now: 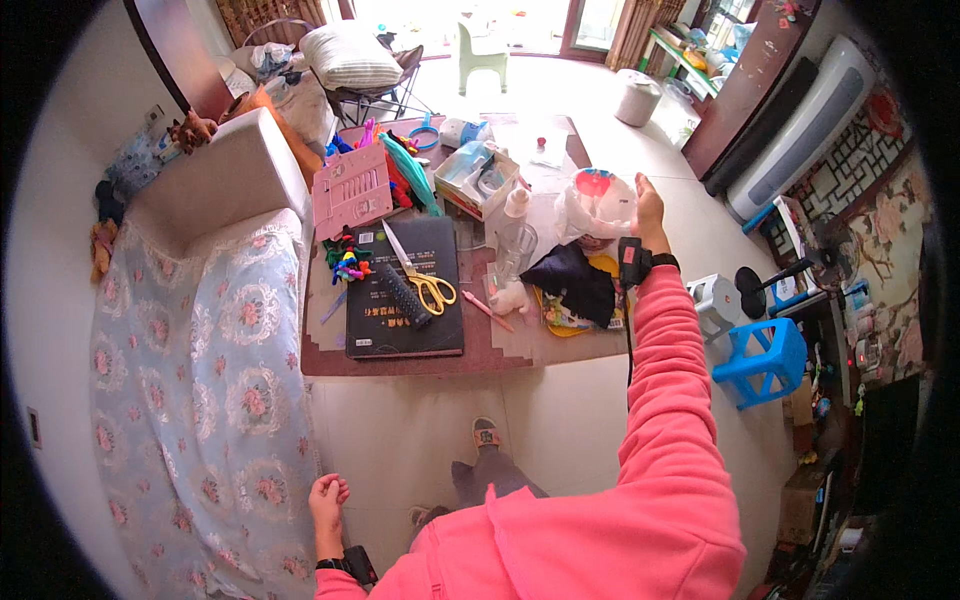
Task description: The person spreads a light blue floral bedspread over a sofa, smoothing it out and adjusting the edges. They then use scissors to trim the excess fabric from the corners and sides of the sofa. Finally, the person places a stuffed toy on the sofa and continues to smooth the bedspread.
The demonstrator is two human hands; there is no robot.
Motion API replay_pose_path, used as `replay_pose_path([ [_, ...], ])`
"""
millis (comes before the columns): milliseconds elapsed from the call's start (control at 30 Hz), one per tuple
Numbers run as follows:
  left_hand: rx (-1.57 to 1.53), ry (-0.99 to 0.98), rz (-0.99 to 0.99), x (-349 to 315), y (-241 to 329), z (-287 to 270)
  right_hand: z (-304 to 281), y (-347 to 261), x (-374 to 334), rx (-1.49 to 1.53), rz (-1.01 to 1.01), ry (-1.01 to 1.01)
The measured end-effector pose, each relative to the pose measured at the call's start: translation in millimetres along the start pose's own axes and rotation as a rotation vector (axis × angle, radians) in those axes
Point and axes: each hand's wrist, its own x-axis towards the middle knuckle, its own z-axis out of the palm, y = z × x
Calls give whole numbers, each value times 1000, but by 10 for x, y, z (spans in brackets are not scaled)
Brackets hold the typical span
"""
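My right hand (651, 215) reaches over the right part of the table and lies against the side of a white plastic bag (595, 212) with a red patch. Its fingers look stretched upward; the palm side is partly hidden. Below the bag are a black cloth (575, 283) and something yellow (607, 265). Down at the lower left, beside the sofa, my left hand (327, 500) hangs with loosely curled fingers and nothing visible in them. On the table a large black book (400, 325) carries yellow-handled scissors (432, 292) and a dark, comb-like strip (402, 290).
A clear pump bottle (514, 243), a pink pen (487, 311), a box of small items (477, 182) and a pink board (352, 190) crowd the table. Left stands a sofa (200, 390) under a floral cover. Blue (762, 360) and white (712, 303) stools stand right.
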Motion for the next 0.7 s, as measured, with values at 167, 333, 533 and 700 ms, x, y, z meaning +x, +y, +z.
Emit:
replay_pose_path([
  [167,9,119,-80,59,24,76,-122,179,354,193,-10,-16],
  [333,16,191,-123,-15,-188,18,244,133,229,152,181,-274],
  [533,-55,288,-71,-255,-410,-382,1570,241,-543,100,287,-566],
  [700,-159,461,-139,-600,-701,-895,2778,547,-1406,-89,136,-907],
])
